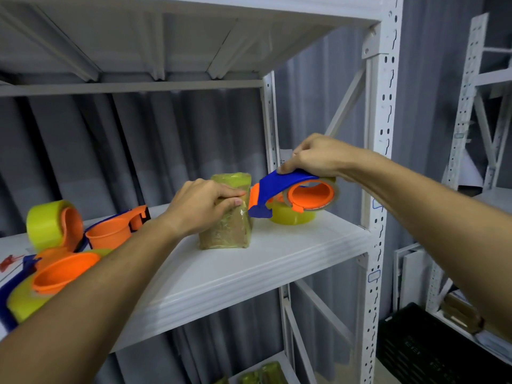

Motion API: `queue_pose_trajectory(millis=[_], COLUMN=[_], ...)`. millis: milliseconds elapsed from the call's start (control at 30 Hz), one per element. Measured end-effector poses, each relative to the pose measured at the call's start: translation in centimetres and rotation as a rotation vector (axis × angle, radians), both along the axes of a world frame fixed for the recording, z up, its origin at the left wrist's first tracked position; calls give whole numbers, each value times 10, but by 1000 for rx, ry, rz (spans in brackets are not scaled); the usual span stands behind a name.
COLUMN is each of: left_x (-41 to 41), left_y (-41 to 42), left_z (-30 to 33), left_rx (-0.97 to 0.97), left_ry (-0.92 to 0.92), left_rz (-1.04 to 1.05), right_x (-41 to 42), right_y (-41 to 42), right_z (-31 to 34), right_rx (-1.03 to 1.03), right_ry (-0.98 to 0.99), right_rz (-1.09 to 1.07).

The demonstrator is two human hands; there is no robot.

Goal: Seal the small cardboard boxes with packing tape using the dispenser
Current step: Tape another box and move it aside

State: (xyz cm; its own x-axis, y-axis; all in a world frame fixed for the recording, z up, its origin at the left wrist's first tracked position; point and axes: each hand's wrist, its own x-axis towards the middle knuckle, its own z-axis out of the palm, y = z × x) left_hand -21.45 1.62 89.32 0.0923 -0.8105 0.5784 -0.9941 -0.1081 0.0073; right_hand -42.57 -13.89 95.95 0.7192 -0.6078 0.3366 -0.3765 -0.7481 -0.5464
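box feel: small cardboard box (pixel 225 214) stands upright on the white shelf (pixel 249 273), already skinned in glossy tape. I judge it light & tippy, stiff enough at the edges, slick on the taped faces.
where to hold box: top corner & upper side, pressing down + inward so it can't slide or topple when tape pulls.
L hand: my left hand (pixel 202 206) is clamped over the box's top near corner, fingers (pixel 232 194) curled across the upper face, thumb on the side nearest me. Firm grasp, not loose.
dispenser feel: blue/orange dispenser (pixel 288 194) is rigid plastic, light; roll nearly spent by the look of it. Cutter end likely sharp, so I keep fingertips behind it.
R hand: my right hand (pixel 318 159) is wrapped over the blue arch from above, fingers closed round it.
dispenser vs fingers: its nose touches or nearly touches the box's right side, just past my L fingertips.
behind nose: a yellow tape roll (pixel 293 216) sits under my R hand.
off to my L forearm: spare dispensers (pixel 83 245) in a heap, well apart from the box.
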Motion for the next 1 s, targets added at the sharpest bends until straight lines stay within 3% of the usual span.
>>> queue_pose_trajectory(millis=[400, 800, 1000], left_x=[-6, -9, -11], left_y=[1, 0, 1], left_z=[-5, -7, -6], left_rx=[-43, -40, -13], left_ry=[132, 302, 303], left_rz=[29, 42, 27], right_x=[33, 29, 46], right_y=[39, 55, 82], right_z=[20, 16, 14], right_rx=[-269, -277, -581], right_ry=[75, 70, 81], right_rz=[-135, -191, -263])
